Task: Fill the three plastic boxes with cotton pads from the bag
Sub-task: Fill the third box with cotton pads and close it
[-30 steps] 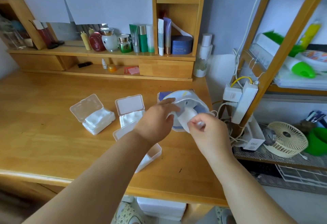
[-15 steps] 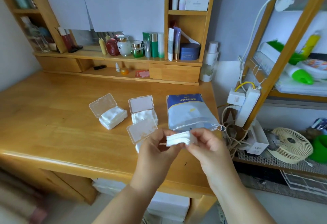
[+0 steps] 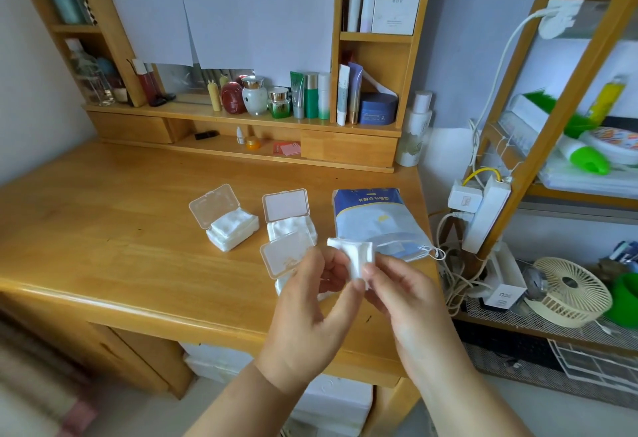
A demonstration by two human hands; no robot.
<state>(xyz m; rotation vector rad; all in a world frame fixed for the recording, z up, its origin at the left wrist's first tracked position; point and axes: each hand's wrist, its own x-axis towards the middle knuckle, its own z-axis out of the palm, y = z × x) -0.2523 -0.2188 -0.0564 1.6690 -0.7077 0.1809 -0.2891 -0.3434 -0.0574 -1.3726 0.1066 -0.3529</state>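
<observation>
Now the stack of cotton pads, drawn out of the bag a second ago and held flat between the fingertips half a second ago, has been tilted up on edge. Left hand and right hand pinch it from opposite sides, fingers curled and clamped on the cotton, forearms converging from below. The bag lies flat just beyond the fingertips. Directly under the left fingers sits the near plastic box, lid open, contents largely hidden; two filled boxes stand further beyond on the desk. Judged stage: squaring the stack before loading the last box.
</observation>
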